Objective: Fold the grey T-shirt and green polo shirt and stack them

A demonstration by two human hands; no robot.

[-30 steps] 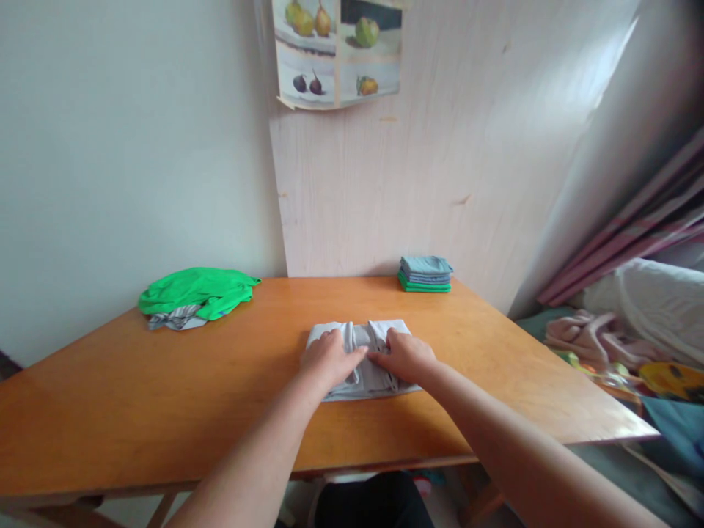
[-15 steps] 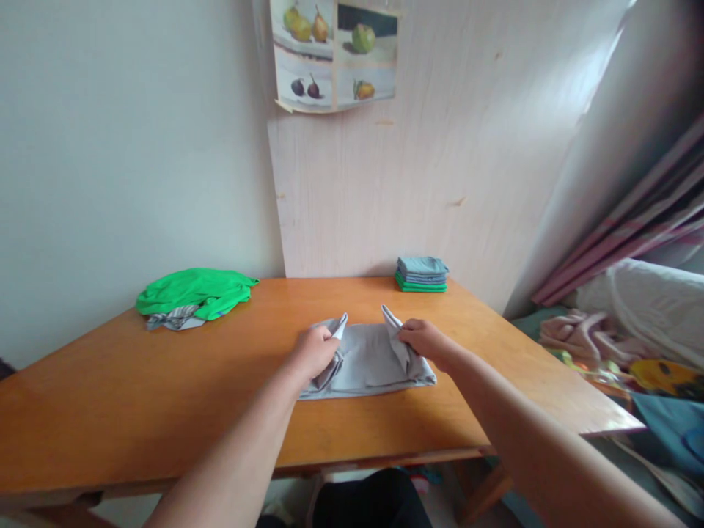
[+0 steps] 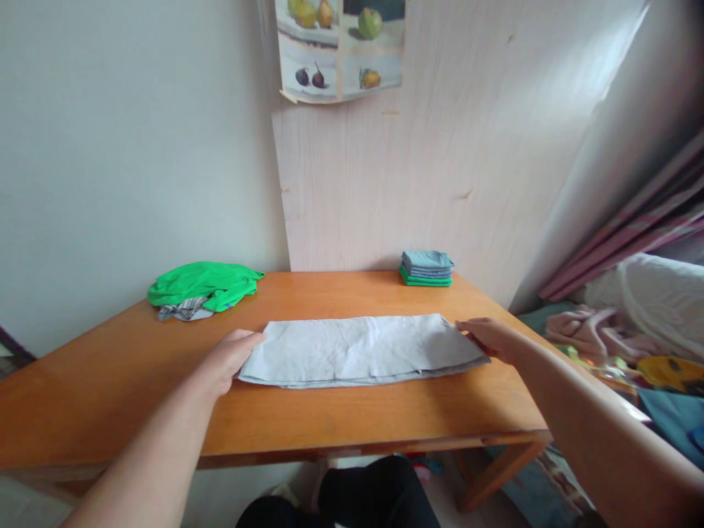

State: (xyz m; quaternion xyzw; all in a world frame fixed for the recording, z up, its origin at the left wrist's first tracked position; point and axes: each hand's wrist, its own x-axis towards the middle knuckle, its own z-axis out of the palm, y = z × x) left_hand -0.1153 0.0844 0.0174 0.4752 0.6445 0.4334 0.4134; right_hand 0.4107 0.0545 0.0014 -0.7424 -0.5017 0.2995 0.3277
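Grey cloth (image 3: 357, 352) lies flat on the near half of the table (image 3: 330, 425), right in front of us, set as a long, wide strip with its long sides running left to right. We see more than one layer along the near edge, a bit uneven; light creases across the top, mostly mid-strip.

Left hand (image 3: 236, 356) is at the strip's left end, fingers partly bent, fingertips at the edge. Right hand (image 3: 487, 337) is at the right end, fingers curled, thumb side by the far corner. Both look part-closed over the ends; we can't tell if either one truly pinches the fabric. Forearms are bare and spread well apart.

Rest of the table: we have a loose green garment (image 3: 203, 284) heaped at the far left, striped grey fabric (image 3: 184, 309) poking out from under its near side. Far right, near the back edge, a neat folded stack (image 3: 426, 270), blue-grey layers over green ones.

Behind the table we note a pale wood-grain panel (image 3: 374, 183) with a sheet of fruit pictures (image 3: 339, 51) on it, top cut off by the view. Off to the right: pink striped curtain (image 3: 621, 227), crumpled pink cloth (image 3: 583, 330). Dark-clothed legs (image 3: 374, 491) below the near edge.
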